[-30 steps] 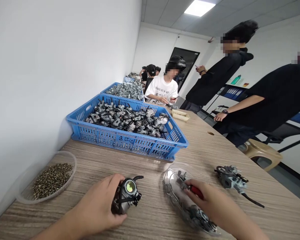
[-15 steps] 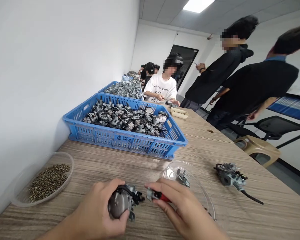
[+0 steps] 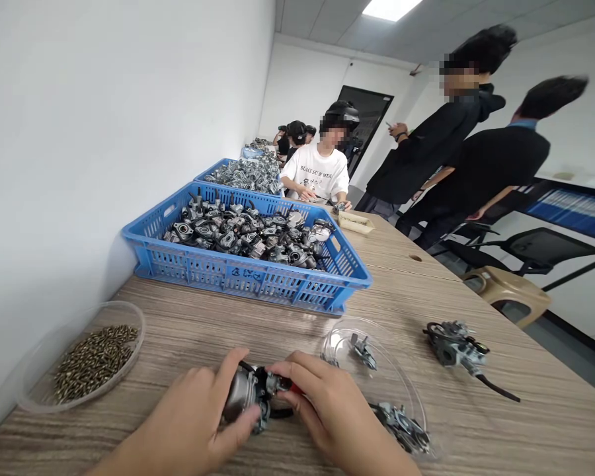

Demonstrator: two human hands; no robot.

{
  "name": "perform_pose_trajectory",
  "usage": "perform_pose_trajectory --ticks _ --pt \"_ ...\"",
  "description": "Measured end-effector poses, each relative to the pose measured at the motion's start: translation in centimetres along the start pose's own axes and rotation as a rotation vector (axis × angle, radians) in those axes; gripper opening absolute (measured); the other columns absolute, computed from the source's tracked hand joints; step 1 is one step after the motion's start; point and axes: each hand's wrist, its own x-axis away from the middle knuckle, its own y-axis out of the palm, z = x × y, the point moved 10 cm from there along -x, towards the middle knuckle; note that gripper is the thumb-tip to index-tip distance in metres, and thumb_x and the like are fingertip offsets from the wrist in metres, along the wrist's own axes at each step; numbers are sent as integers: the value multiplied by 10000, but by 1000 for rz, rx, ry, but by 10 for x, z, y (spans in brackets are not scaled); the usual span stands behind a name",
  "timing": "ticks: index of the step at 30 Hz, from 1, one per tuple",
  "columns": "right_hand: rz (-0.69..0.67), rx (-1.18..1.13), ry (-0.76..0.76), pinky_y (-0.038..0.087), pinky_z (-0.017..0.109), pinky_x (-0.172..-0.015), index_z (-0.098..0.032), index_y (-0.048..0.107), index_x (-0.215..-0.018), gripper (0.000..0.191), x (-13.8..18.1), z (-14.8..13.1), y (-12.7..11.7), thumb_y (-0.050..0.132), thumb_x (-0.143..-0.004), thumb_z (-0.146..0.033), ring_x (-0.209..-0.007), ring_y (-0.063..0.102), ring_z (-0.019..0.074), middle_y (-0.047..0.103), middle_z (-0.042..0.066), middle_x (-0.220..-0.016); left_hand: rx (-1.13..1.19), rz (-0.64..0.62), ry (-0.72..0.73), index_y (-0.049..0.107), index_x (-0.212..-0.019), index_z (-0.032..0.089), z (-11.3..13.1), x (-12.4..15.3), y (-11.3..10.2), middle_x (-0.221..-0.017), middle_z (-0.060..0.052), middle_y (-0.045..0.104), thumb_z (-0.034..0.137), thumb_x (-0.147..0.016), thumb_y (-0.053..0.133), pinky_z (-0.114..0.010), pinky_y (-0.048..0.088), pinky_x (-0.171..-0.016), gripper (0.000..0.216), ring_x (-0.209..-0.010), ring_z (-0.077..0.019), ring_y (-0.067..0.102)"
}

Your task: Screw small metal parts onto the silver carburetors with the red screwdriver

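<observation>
My left hand (image 3: 193, 410) is wrapped round a carburetor (image 3: 238, 395) with a round grey bowl, tilted low over the table. My right hand (image 3: 322, 403) pinches a small silver metal part (image 3: 274, 383) with a red piece behind it, partly hidden by the fingers. The small part is up against the carburetor's right side; whether it is seated cannot be made out. Right of my hands lies a clear round plastic tray (image 3: 406, 377) with a small metal bracket (image 3: 363, 350) and more metal parts (image 3: 404, 426). Beyond it another carburetor (image 3: 453, 349) with a black hose rests on the table.
A blue crate (image 3: 248, 277) full of carburetors stands ahead, with a second blue crate (image 3: 215, 165) behind it. Brass-coloured screws (image 3: 96, 360) fill a clear tub at left by the wall. Across the table sits a person in white (image 3: 315, 172); two people in dark clothes stand at right.
My right hand has moved left, bringing the small metal part from a gap away to against the carburetor. The carburetor has turned in my left hand.
</observation>
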Motion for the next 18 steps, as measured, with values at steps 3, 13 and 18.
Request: perform_pose_trajectory --ticks 3,13,18 --pt "-19 16 -1 588 384 -882 -247 632 -1404 342 1 2 1 462 -1112 -197 -1056 749 273 764 90 -1210 -2 -16 28 388 -1675 175 2 1 7 -1421 -275 746 539 -886 775 -586 636 -960 951 -1179 -499 776" --pt "-9 50 -19 575 372 -835 -257 617 -1429 347 5 1 3 490 -1111 -205 -1010 754 270 775 82 -1184 -59 -77 57 539 -1597 330 -7 -6 -2 -1545 -166 569 312 -860 833 -500 668 -921 794 -1072 -389 801" --pt "-24 56 -16 566 381 -849 -260 598 -1447 360 6 0 6 479 -1113 -197 -1033 736 270 758 81 -1206 32 -113 41 572 -1556 329 -13 -12 -9 -1481 -126 637 347 -873 864 -570 614 -1028 744 -1190 -404 744"
